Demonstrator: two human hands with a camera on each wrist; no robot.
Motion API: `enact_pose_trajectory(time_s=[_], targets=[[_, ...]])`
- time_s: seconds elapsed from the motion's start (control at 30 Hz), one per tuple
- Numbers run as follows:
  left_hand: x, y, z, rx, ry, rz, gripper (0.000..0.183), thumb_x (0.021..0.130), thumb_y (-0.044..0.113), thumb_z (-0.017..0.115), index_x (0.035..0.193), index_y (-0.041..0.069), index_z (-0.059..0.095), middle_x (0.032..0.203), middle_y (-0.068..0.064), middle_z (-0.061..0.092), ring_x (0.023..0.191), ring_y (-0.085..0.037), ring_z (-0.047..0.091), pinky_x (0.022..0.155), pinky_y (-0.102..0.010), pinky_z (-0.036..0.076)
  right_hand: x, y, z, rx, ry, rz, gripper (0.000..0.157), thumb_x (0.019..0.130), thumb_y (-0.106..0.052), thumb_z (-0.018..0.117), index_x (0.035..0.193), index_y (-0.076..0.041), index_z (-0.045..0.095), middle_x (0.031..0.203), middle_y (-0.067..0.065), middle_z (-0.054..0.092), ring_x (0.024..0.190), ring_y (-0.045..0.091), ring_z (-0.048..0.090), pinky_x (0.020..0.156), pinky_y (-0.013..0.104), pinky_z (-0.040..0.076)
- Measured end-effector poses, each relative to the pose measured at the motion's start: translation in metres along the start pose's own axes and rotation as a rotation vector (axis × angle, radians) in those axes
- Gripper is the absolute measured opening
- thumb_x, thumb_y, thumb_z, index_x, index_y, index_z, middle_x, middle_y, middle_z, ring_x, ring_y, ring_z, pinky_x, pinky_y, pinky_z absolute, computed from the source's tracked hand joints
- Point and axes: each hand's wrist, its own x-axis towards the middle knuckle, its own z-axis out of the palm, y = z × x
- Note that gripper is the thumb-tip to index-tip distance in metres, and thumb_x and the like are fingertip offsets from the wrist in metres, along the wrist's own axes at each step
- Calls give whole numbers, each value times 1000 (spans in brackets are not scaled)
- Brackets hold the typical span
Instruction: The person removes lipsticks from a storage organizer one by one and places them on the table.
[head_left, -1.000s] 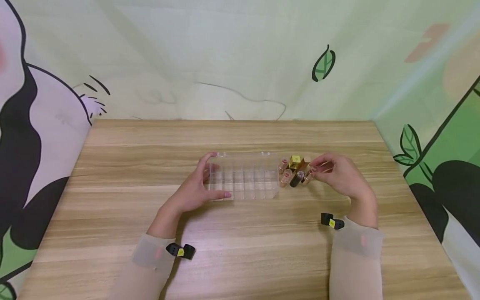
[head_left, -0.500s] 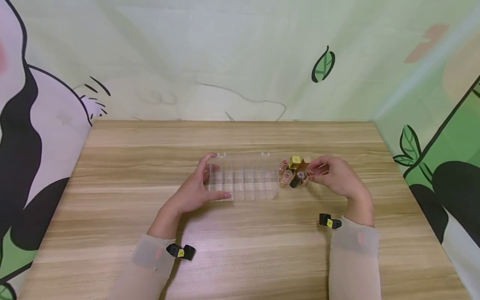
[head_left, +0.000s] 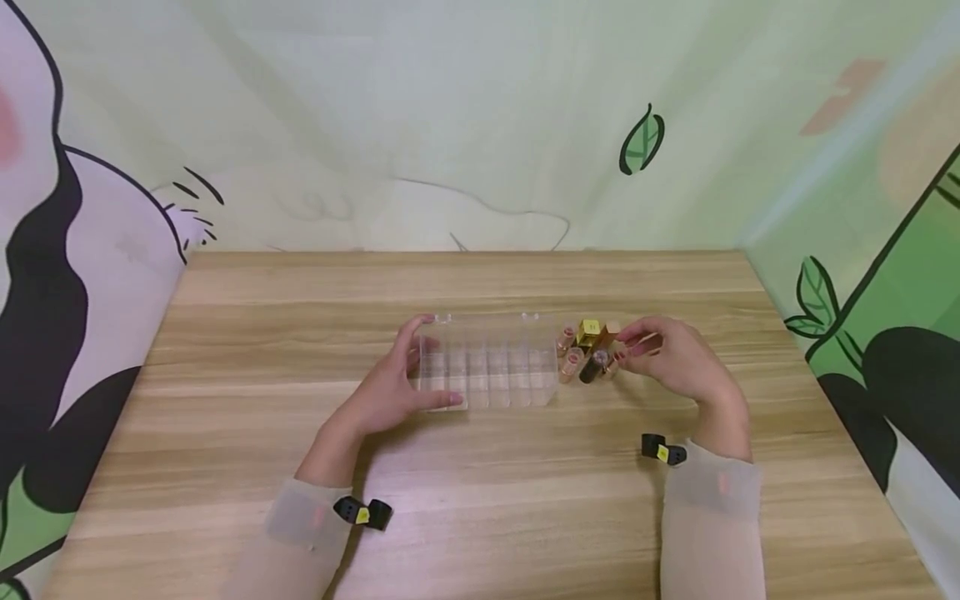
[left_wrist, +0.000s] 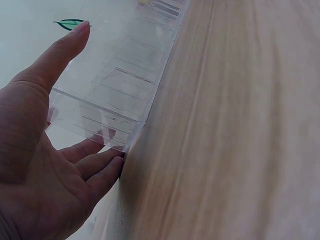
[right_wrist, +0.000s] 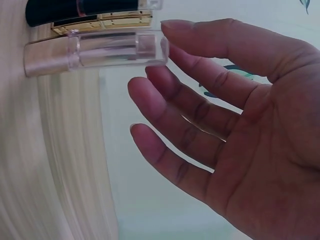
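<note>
A clear, divided plastic organizer box (head_left: 486, 379) stands on the wooden table in the head view. My left hand (head_left: 382, 375) grips its left end, thumb along the front and fingers behind; the left wrist view shows those fingers at the box's lower edge (left_wrist: 132, 132). Right of the box stands a close cluster of lipsticks. At its right side, my right hand (head_left: 675, 358) has its thumb and index fingertips right at the clear cap of an upright lipstick (right_wrist: 95, 50). The other fingers are loosely bent and apart, holding nothing.
Also in the cluster are a gold square-topped lipstick (head_left: 588, 333), a dark lipstick (head_left: 592, 368) and two rose-gold ones with clear caps, one in front (head_left: 571, 365). A printed cloth wall (head_left: 480, 125) rises behind the table (head_left: 480, 517).
My right hand has moved slightly left, and the lipstick at its fingertips now sits closer against the cluster. The left hand stays on the box. The head view has tilted up a little.
</note>
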Motion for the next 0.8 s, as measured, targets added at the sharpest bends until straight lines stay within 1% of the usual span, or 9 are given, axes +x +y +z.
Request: enact_pose_trajectory(time_s=[0.17, 0.3, 0.37, 0.43, 0.53, 0.6, 0.7, 0.8], targets=[[2, -2, 0, 2, 3, -1, 119, 70, 51, 94, 158, 43, 15, 150, -7, 50, 150, -45, 38, 125, -57, 28, -3, 0, -4, 18, 35, -3, 38, 96, -20, 74, 130, -4, 66, 126, 18, 68, 112, 33, 67, 87, 37, 56], [2, -3, 0, 9, 5, -6, 119, 70, 52, 94, 158, 44, 15, 151, -7, 50, 151, -45, 37, 125, -57, 29, -5, -1, -5, 23, 64, -9, 39, 95, -22, 77, 129, -5, 66, 123, 18, 69, 111, 32, 67, 85, 34, 55], [2, -3, 0, 10, 4, -3, 119, 70, 51, 94, 159, 43, 15, 151, -7, 50, 150, -46, 37, 125, -57, 29, -6, -1, -5, 23, 78, -20, 38, 95, -22, 76, 128, -5, 66, 122, 19, 69, 110, 33, 66, 84, 34, 54], [2, -3, -1, 6, 2, 1, 119, 70, 50, 94, 159, 42, 15, 151, -9, 49, 150, -46, 37, 125, -57, 30, -5, -1, -5, 18, 101, -28, 37, 97, -26, 75, 127, -5, 67, 120, 17, 70, 109, 33, 66, 83, 34, 55], [1, -3, -2, 10, 3, 4, 118, 71, 49, 94, 157, 46, 15, 151, -9, 49, 150, -46, 37, 125, -55, 30, -3, -1, -3, 22, 161, -49, 39, 100, -36, 69, 125, -7, 68, 117, 15, 71, 109, 32, 66, 82, 35, 54], [2, -3, -3, 14, 4, 3, 117, 71, 50, 94, 156, 52, 13, 152, -9, 49, 150, -45, 38, 125, -54, 30, 0, -1, -1, 28, 213, -62, 43, 101, -44, 66, 125, -8, 68, 117, 13, 71, 109, 31, 65, 81, 35, 54], [4, -3, -4, 15, 5, 1, 120, 71, 49, 94, 155, 59, 9, 156, -12, 45, 151, -44, 37, 124, -55, 31, 7, -2, 1, 74, 291, -84, 47, 102, -48, 63, 126, -8, 68, 120, 12, 70, 112, 26, 63, 86, 34, 52], [7, -4, -7, -7, -5, 0, 120, 75, 45, 92, 156, 60, 4, 165, -17, 33, 153, -45, 33, 124, -56, 30, 16, -2, 5, 137, 334, -89, 50, 102, -49, 63, 130, -9, 66, 126, 12, 67, 116, 24, 60, 93, 36, 49]])
